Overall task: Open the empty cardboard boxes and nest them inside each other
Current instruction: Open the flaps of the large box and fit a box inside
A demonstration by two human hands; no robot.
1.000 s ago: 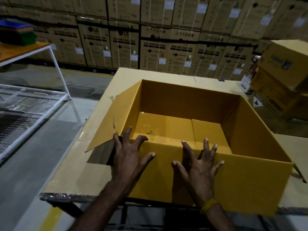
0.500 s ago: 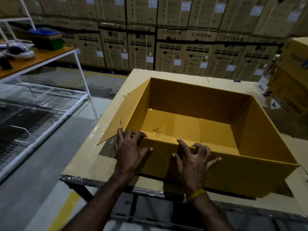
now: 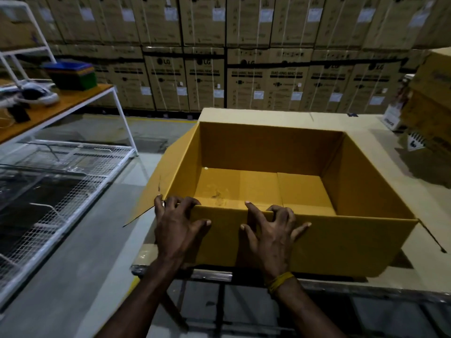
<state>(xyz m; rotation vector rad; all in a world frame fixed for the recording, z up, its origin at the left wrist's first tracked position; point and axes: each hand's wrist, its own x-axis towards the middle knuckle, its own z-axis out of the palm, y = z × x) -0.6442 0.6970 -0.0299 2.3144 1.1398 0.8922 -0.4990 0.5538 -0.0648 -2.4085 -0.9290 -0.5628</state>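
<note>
Item: 1 open corrugated cardboard box (image 3: 280,191), empty, standing on the cardboard-topped worktable (image 3: 256,115), near wall overhanging its front edge.

Grip: I see the left hand (image 3: 179,230) and right hand (image 3: 271,234) with fingers hooked over the near rim, thumbs spread on the outer wall; both grip it.

Handling, my estimate: light, stiff along creases, walls bow if squeezed, dry and non-slippery. Best held at rim or corners. Left flap (image 3: 168,176) splays outward.

Other boxes (image 3: 429,93) wait at right.

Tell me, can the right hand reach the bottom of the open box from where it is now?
Probably yes: the right hand grips the near wall of the open box, the top is open, and nothing lies inside.
</note>
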